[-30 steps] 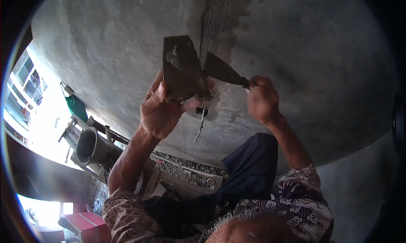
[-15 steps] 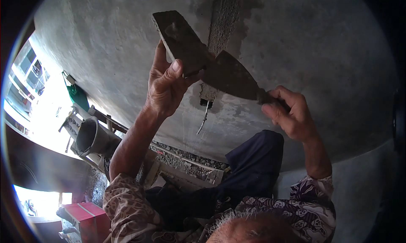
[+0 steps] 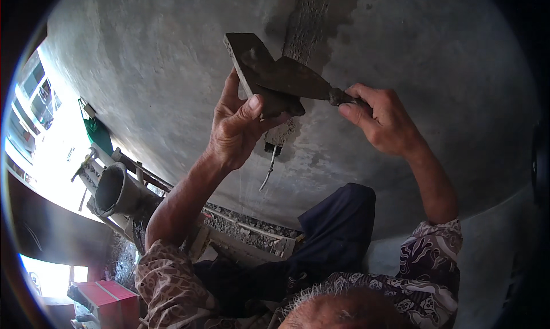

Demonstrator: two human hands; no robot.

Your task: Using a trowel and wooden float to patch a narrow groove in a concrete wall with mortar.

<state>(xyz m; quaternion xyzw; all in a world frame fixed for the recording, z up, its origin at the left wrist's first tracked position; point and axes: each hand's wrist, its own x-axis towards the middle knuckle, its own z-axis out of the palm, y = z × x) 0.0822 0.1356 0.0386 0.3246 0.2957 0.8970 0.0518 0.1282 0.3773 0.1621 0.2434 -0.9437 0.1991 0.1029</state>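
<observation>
My left hand grips a flat, mortar-smeared board by its lower left edge, thumb in front. The board is tilted and held up before the grey wall. My right hand is closed round the handle of a pointed trowel, whose dark blade lies across the board's face. Behind them, a rough vertical strip of mortar runs down the wall, with damp patches beside it. Below the board, a pale cable hangs out of a small square hole.
A grey bucket stands at the left beside wooden bars. Gravel and a plank lie along the wall's foot. At the lower left is a red box; a green cloth-like thing hangs farther off. My bent knee is near the wall.
The board has come a little to the right and lower. The trowel has moved left and up, so its blade now overlaps more of the board. Both tools stay in my hands.
</observation>
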